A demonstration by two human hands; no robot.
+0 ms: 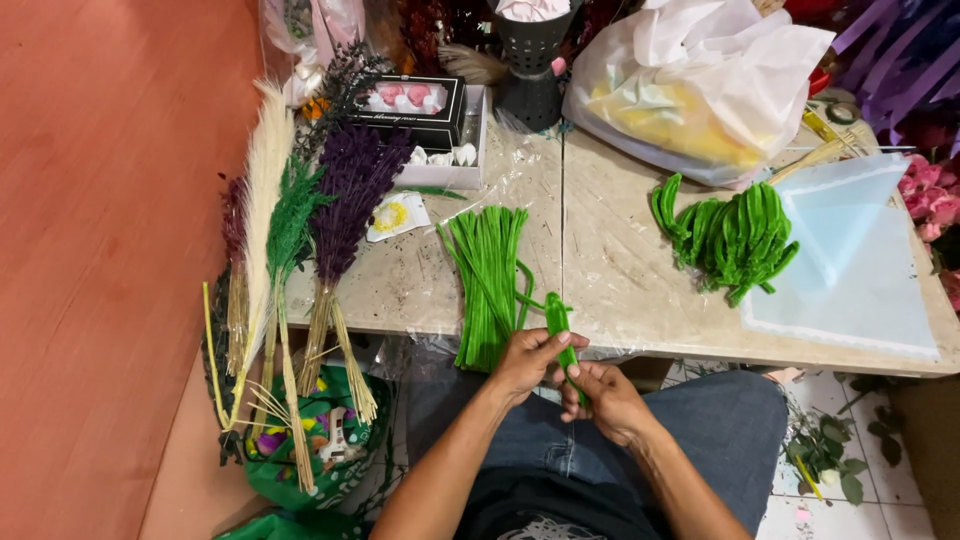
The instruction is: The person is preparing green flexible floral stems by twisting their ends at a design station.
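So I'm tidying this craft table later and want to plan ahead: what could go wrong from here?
1. The straight green pipe cleaners overhang the table edge; an elbow nudge could send them to the floor.
2. The dried stems lean off the left edge and might slide down.
3. Left hand and right hand bend a green pipe cleaner; its wire ends could prick fingers.

Florist's craft workshop or flower shop back table. Marble-look worktable [620,290] under clear plastic sheet, straight green pipe cleaners [487,280] in a bundle, bent ones in a pile [735,235]. Dried purple, green and cream stems [300,230] lean at table edge. Boxed pink soap roses [410,100], purple ribbons [900,50], pink flowers [935,195], leaf scraps [830,455] on tiled floor.
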